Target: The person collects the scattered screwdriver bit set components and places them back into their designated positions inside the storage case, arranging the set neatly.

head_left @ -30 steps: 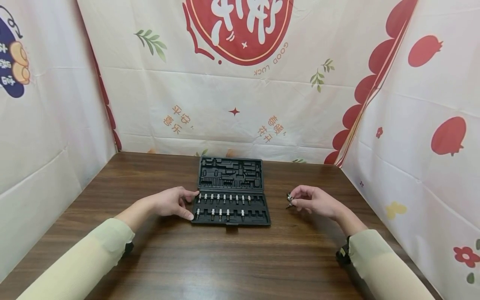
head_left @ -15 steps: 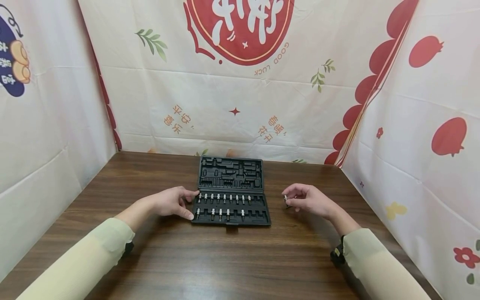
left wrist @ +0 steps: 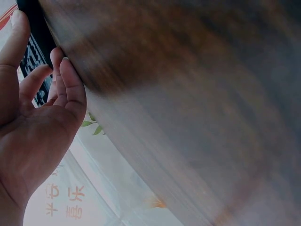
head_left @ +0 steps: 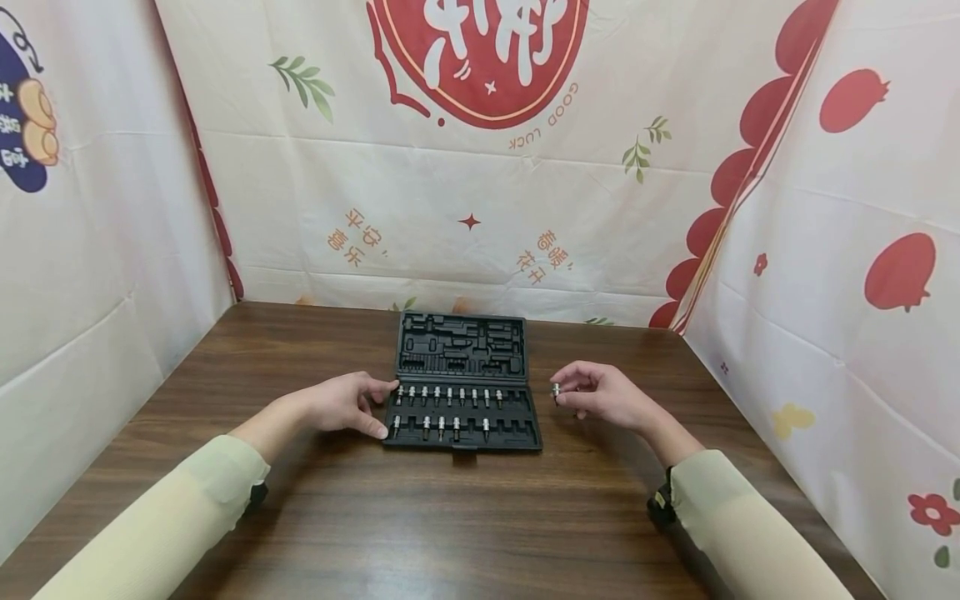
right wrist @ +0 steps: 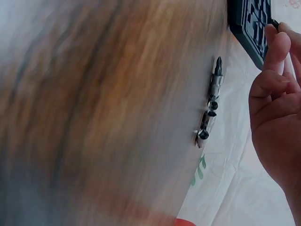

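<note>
A black plastic case (head_left: 461,411) lies unfolded on the table, with two rows of chrome bit sockets (head_left: 450,397) in its front half. My left hand (head_left: 347,404) holds the case's left side, thumb at the front corner and index finger near the hinge. To the right of the case, my right hand (head_left: 603,393) pinches one bit socket (head_left: 556,390) between thumb and fingertips. The right wrist view shows only a dark end of it by the fingertips. Several more bit sockets (right wrist: 214,89) lie on the table there, one with a pointed cross tip; in the head view the right hand hides them.
Several slots (head_left: 517,428) at the right of the case's front half hold nothing. The case's moulded lid (head_left: 462,346) lies back toward the rear cloth (head_left: 420,192). A printed cloth (head_left: 817,333) also hangs along the right side of the wooden table (head_left: 450,533).
My right hand has moved left toward the case, carrying the pinched bit socket, which has turned more upright. The left hand and the case have stayed in place.
</note>
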`<state>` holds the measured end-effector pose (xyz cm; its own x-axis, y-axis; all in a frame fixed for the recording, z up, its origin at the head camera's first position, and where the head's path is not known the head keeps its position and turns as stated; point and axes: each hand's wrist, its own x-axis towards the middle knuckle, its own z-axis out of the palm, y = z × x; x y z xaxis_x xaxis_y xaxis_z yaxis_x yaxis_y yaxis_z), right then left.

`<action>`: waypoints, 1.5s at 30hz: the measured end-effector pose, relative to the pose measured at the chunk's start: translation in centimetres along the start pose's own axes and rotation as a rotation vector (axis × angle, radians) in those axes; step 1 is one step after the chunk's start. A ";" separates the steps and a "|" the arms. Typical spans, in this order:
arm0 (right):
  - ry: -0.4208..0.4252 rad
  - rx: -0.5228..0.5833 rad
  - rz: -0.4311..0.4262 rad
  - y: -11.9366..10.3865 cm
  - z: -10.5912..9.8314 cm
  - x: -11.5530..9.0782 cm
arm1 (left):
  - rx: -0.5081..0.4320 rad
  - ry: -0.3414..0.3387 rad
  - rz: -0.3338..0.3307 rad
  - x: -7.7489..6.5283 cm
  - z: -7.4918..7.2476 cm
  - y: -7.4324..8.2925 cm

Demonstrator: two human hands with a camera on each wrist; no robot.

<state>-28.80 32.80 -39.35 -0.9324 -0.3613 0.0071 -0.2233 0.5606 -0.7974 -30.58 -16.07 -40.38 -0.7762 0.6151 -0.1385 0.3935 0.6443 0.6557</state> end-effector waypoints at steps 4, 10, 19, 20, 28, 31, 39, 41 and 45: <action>0.013 -0.006 0.005 -0.5 0.4 0.4 | -0.002 0.000 0.000 0.0 0.0 0.0; 0.033 -0.009 0.016 -1.3 1.0 1.1 | 0.000 0.004 0.001 0.0 0.0 0.0; 0.030 -0.020 0.012 -1.9 2.3 2.7 | -0.004 0.008 0.013 0.0 0.1 0.0; 0.028 -0.022 0.003 -2.0 2.4 2.8 | -0.004 0.011 0.015 0.0 0.1 0.0; 0.010 -0.032 -0.011 -2.5 3.3 3.8 | 0.008 0.022 0.011 0.2 0.2 -0.1; 0.004 -0.034 0.008 -2.6 3.7 4.0 | 0.008 0.020 0.009 0.1 0.2 0.0; 0.000 -0.067 0.025 -2.3 4.6 4.7 | 0.002 0.017 0.000 0.1 0.2 0.0; 0.000 -0.082 0.024 -2.3 4.6 4.8 | 0.001 0.018 -0.005 0.0 0.2 0.0; -0.007 -0.110 0.013 -2.2 4.7 4.9 | 0.002 0.015 -0.001 0.1 0.2 0.0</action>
<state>-31.56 26.24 -40.41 -0.9333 -0.3589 -0.0073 -0.2418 0.6436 -0.7262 -30.55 -15.94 -40.54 -0.7839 0.6075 -0.1285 0.3935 0.6461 0.6540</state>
